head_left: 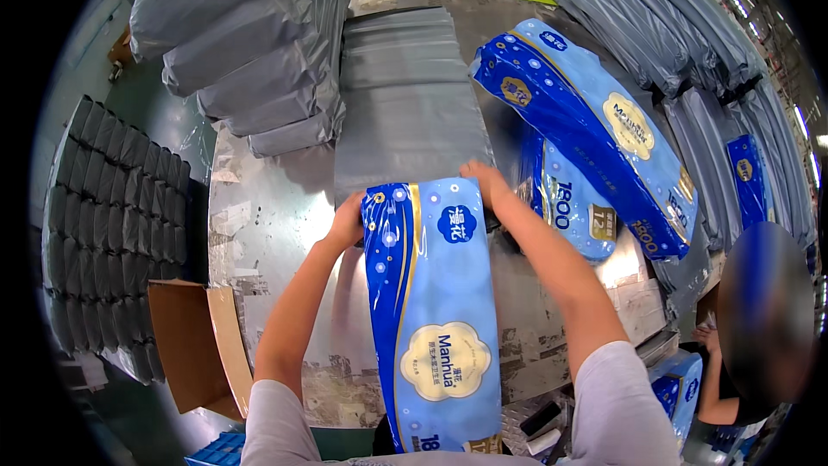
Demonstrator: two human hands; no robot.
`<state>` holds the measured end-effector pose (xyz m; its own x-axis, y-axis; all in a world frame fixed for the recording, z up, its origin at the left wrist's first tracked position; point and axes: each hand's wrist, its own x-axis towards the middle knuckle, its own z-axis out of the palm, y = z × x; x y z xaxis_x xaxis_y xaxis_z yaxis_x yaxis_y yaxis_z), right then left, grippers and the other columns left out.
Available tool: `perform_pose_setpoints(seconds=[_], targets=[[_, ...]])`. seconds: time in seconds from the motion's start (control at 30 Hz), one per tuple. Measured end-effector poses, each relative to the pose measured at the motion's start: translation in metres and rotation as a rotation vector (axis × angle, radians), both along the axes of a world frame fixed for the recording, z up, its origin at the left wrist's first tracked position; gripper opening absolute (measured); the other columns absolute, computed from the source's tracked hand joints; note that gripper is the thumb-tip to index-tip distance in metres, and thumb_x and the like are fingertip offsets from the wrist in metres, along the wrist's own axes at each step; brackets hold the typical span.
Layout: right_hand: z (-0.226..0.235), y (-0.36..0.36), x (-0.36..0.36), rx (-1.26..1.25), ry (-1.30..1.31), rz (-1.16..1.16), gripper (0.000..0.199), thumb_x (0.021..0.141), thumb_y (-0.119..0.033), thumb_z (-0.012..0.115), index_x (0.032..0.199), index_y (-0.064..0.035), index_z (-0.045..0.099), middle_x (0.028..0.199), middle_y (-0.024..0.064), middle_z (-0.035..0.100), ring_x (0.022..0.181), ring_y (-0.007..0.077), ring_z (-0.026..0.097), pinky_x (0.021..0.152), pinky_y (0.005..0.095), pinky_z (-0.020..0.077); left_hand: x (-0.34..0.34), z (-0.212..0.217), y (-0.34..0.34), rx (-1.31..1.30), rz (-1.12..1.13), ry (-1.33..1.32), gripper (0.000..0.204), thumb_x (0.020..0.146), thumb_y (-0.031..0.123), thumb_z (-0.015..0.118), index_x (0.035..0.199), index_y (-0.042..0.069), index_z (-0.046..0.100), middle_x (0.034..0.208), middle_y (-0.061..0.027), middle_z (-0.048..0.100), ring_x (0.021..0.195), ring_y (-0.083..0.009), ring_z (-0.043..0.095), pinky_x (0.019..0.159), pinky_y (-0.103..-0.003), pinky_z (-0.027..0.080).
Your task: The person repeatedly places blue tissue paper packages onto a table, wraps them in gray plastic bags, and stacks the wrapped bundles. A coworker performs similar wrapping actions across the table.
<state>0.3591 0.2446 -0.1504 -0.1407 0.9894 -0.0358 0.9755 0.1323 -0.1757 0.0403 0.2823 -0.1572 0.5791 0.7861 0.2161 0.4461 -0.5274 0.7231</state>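
Note:
A long, plastic-wrapped blue pack of toilet paper (450, 293) lies lengthwise before me, its near end close to my body. My left hand (348, 220) is closed at its far left corner, fingers partly hidden. At the far right corner my right hand (486, 181) is closed, its fingers curled over the edge. A flat grey plastic bag (410, 134) lies just beyond, touching the pack's far end. Whether the fingers also pinch the bag's near edge, I cannot tell.
Stacks of folded grey bags (250, 43) stand at the far left, with filled grey parcels (638, 17) at the far right. Another blue pack (595, 112) rests tilted on a lower one (573, 198). An open cardboard box (185, 341) stands left of the table (285, 311). A co-worker's arm (716, 380) shows at right.

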Motion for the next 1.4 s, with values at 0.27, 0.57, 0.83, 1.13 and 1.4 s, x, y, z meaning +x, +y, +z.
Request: perform_pose_setpoints(seconds=[0.27,0.57,0.83,1.13,1.4], targets=[[0.033,-0.011,-0.002,0.402,0.662,-0.351,0.011,0.075,-0.01,0.055,0.083,-0.0043,0.05,0.074,0.0159,0.059,0.069,0.0323,0.058,0.06,0.0396,0.0457,0.021,0.011,0.036,0.466,0.347,0.273,0.016,0.069,0.007,0.053,0.081,0.009,0.043,0.076,-0.0094,0.051,0.076,-0.0288,0.051,0.069,-0.038,0.039],[-0.019,-0.062,-0.019,0.25,0.587,-0.446,0.022,0.079,-0.009,0.049,0.099,-0.0008,0.046,0.098,0.0212,0.056,0.087,0.0354,0.056,0.071,0.0368,0.0457,0.011,-0.028,-0.002,-0.286,0.606,-0.037,0.016,0.078,0.013,0.048,0.086,0.004,0.039,0.087,-0.0209,0.054,0.077,-0.0409,0.053,0.066,-0.046,0.041],[-0.006,-0.045,-0.028,-0.251,-0.125,-0.275,0.023,0.077,-0.019,0.046,0.076,-0.0088,0.066,0.083,0.0144,0.064,0.079,0.0288,0.063,0.059,0.039,0.0494,0.0,0.015,0.004,-0.2,0.385,0.821,0.029,0.077,0.027,0.045,0.087,0.008,0.065,0.088,-0.0155,0.063,0.086,-0.03,0.061,0.069,-0.039,0.048],[0.02,-0.382,-0.118,-0.678,0.036,-0.08,0.023,0.071,-0.027,0.053,0.076,-0.0075,0.065,0.081,0.0161,0.063,0.075,0.0315,0.062,0.064,0.0423,0.0486,-0.113,0.044,-0.304,-0.417,-0.151,1.063,0.024,0.073,0.026,0.05,0.085,0.011,0.065,0.083,-0.0124,0.064,0.081,-0.0295,0.062,0.069,-0.044,0.048],[-0.011,-0.371,-0.099,-0.775,0.286,-0.035,0.04,0.053,-0.032,0.068,0.085,-0.0083,0.066,0.088,0.0142,0.063,0.079,0.0287,0.061,0.071,0.0397,0.0474,-0.12,-0.002,-0.297,-0.438,-0.427,1.01,0.036,0.059,0.031,0.066,0.086,0.007,0.064,0.089,-0.0158,0.063,0.083,-0.0298,0.061,0.07,-0.041,0.048]])
